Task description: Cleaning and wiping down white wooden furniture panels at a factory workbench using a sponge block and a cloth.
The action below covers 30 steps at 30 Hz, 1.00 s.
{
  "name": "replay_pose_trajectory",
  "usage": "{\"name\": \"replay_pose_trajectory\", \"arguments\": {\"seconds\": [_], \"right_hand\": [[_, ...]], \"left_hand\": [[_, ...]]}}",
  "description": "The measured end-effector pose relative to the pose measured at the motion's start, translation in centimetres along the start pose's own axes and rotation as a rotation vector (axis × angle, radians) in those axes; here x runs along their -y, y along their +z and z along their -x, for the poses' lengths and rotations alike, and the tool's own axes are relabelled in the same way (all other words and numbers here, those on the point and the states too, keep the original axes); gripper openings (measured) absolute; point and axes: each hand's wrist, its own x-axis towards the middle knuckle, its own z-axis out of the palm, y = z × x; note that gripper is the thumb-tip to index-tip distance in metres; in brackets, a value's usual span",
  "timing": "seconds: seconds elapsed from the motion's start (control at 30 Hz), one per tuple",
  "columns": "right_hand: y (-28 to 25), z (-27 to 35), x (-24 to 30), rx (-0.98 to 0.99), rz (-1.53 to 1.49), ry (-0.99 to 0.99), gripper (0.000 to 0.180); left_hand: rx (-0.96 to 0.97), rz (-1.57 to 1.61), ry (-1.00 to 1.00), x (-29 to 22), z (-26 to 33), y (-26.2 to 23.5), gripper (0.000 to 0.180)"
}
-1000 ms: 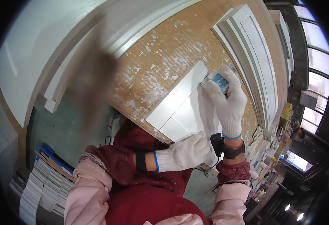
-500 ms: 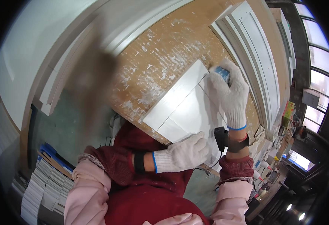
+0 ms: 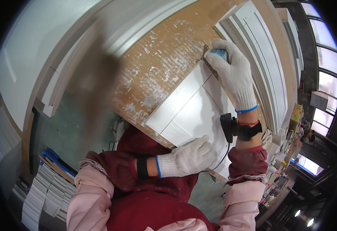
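Observation:
A white wooden panel (image 3: 187, 108) with grooved joint lines lies slanted on the paint-spattered tan worktop (image 3: 147, 75). My right hand (image 3: 233, 69), in a white knit glove with a blue cuff edge, is closed round a small blue block (image 3: 219, 54) at the panel's far corner. Fingers hide much of the block, so its exact kind does not show. My left hand (image 3: 191, 157), gloved alike, rests on the panel's near side. Its fingers are bent and close together, holding the panel; their tips are partly hidden.
White moulded frame pieces (image 3: 259, 50) lie along the right of the worktop. Large white panels (image 3: 34, 50) stand at the left. A stack of white boards (image 3: 47, 188) is at lower left. A brown blur (image 3: 99, 65) covers part of the left view.
My right hand has moved with the blue block away from me and slightly left, to the panel's far corner. My left hand and the panel have stayed almost still.

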Motion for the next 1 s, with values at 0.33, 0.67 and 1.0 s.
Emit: {"name": "replay_pose_trajectory", "arguments": {"seconds": [0.33, 0.67, 1.0], "right_hand": [[0.7, 0.2, -0.2, -0.089, -0.036, -0.04, 0.043], [0.2, 0.8, 0.0, -0.084, -0.087, -0.026, 0.045], [0.2, 1.1, 0.1, -0.028, 0.051, -0.077, 0.043]], "left_hand": [[-0.02, -0.011, 0.007, 0.1, 0.0, -0.1, 0.016], [0.016, 0.004, 0.002, 0.1, 0.2, -0.1, 0.018], [0.006, 0.028, -0.01, 0.2, 0.5, 0.2, 0.022]]}}
